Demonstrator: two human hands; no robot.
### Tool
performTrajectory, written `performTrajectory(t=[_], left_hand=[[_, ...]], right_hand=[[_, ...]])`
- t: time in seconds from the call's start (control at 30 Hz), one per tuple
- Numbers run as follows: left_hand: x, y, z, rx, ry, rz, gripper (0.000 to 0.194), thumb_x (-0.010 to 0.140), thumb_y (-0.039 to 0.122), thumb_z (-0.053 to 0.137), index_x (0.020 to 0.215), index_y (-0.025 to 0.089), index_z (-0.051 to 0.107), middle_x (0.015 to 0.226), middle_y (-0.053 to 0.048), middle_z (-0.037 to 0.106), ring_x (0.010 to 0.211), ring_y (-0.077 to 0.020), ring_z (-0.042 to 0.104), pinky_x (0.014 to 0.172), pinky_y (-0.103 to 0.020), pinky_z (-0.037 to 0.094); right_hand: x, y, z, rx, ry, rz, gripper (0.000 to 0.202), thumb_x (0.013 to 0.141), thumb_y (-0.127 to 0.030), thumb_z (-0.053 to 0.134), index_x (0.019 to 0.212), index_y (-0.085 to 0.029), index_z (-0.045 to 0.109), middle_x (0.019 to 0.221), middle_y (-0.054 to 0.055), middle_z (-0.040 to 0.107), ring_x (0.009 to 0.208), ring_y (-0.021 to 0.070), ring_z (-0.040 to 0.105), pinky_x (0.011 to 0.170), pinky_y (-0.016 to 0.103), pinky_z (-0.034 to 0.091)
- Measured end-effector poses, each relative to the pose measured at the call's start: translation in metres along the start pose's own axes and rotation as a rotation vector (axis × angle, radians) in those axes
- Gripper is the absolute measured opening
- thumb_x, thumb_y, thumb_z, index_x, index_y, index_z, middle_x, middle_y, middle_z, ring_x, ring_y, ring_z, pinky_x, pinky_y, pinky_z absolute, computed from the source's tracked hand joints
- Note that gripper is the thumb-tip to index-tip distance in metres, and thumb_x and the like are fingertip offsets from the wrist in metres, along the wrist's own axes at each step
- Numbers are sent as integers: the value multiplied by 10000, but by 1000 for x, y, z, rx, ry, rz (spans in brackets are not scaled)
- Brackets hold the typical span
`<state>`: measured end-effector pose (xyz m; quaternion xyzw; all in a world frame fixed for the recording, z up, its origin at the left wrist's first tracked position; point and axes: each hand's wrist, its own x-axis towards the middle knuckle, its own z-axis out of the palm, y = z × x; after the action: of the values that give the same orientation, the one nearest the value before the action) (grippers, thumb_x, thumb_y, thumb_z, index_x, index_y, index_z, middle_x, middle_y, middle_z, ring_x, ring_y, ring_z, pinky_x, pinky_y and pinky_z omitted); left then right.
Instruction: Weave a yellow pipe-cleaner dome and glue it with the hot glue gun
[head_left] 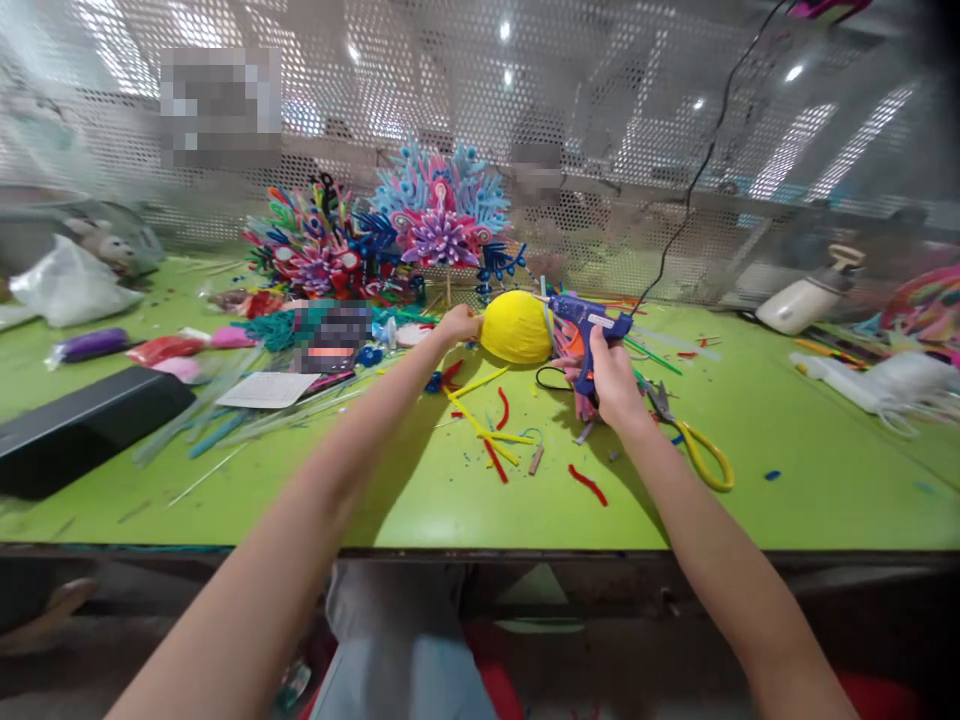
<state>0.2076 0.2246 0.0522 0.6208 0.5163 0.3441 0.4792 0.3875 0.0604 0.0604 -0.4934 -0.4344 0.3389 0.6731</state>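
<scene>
A smooth yellow dome (517, 328) is over the table in the middle of the view. My left hand (459, 325) is closed at its left edge, its fingertips partly hidden behind the dome. In my right hand (616, 380) is a blue glue gun (589, 322), gripped by its handle with the nozzle pointing left at the dome's upper right side. Pink pipe cleaners (585, 404) lie below the gun. Yellow pipe cleaners (480, 420) and short red pieces (503, 408) are scattered in front of the dome.
Yellow-handled scissors (701, 450) lie right of my right hand. Behind the dome stand colourful pipe-cleaner flower pieces (442, 215). A black cord (709, 150) hangs down to the gun. A dark box (90, 425) sits at left, a white bottle (806, 298) at right.
</scene>
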Motion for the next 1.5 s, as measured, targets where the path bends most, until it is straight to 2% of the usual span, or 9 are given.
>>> performTrajectory(t=[0.13, 0.2, 0.43, 0.57, 0.9, 1.1, 1.27, 1.4, 1.5], left_hand=[[-14, -2, -30, 474, 25, 78, 286, 846, 216, 659, 1114, 114, 658, 1052, -113, 719, 1074, -247, 647, 926, -314, 501], [-29, -3, -33, 669, 10, 159, 327, 836, 171, 617, 1156, 113, 648, 1117, -133, 715, 1136, -262, 624, 970, -313, 465], [-81, -7, 6, 1088, -266, 372, 328, 898, 397, 539, 1078, 174, 698, 1157, -116, 702, 1073, -246, 652, 897, -303, 500], [-81, -5, 15, 1212, -274, 387, 290, 867, 232, 516, 1073, 133, 694, 1162, -178, 684, 1069, -299, 657, 842, -342, 522], [-94, -6, 10, 1348, -306, 452, 334, 881, 148, 480, 1201, 116, 573, 1058, -218, 703, 1013, -320, 678, 827, -378, 521], [-86, 5, -23, 1423, -154, 634, 362, 827, 14, 446, 1144, 99, 597, 1043, -209, 684, 1017, -295, 662, 841, -369, 513], [-66, 1, -44, 1499, -28, 619, 370, 844, 38, 445, 1160, 84, 631, 1185, -226, 630, 1183, -343, 574, 919, -424, 481], [-71, -17, -34, 1155, -355, 859, 344, 951, 235, 426, 1222, 164, 624, 1328, -151, 597, 1256, -250, 540, 1051, -374, 410], [-86, -29, -23, 851, -673, 868, 457, 964, 405, 449, 1357, 194, 548, 1469, -129, 516, 1370, -217, 468, 1132, -313, 339]], right_hand=[[-4, 2, 2, -8, -23, -80, 598, 710, -727, 654, 1004, -219, 539, 722, 0, 716, 528, 143, 686, 381, 191, 456], [-5, 0, 2, 3, -8, -135, 597, 695, -740, 653, 985, -233, 526, 742, -4, 723, 532, 138, 683, 399, 195, 469], [-8, -3, 1, -33, 4, -244, 575, 709, -761, 615, 937, -236, 559, 757, 7, 727, 517, 131, 668, 425, 214, 485], [-9, -1, 1, -43, -30, -206, 618, 682, -771, 627, 955, -220, 569, 705, 7, 712, 503, 151, 666, 431, 241, 498], [-25, -16, 10, -25, -79, -163, 524, 689, -684, 693, 929, -226, 611, 641, -18, 690, 534, 133, 667, 449, 227, 503], [-23, -15, 9, -8, -33, -222, 517, 700, -723, 656, 868, -239, 590, 622, -25, 680, 552, 140, 681, 443, 224, 490], [-21, -13, 10, -18, -42, -240, 516, 711, -724, 643, 870, -235, 594, 766, 3, 728, 586, 138, 693, 439, 222, 489], [-23, -15, 11, -35, -20, -213, 491, 743, -690, 640, 893, -224, 612, 805, 37, 734, 655, 160, 716, 457, 227, 498], [-25, -16, 10, -45, -22, -177, 477, 759, -674, 642, 908, -221, 625, 752, 29, 722, 624, 152, 707, 463, 227, 498]])
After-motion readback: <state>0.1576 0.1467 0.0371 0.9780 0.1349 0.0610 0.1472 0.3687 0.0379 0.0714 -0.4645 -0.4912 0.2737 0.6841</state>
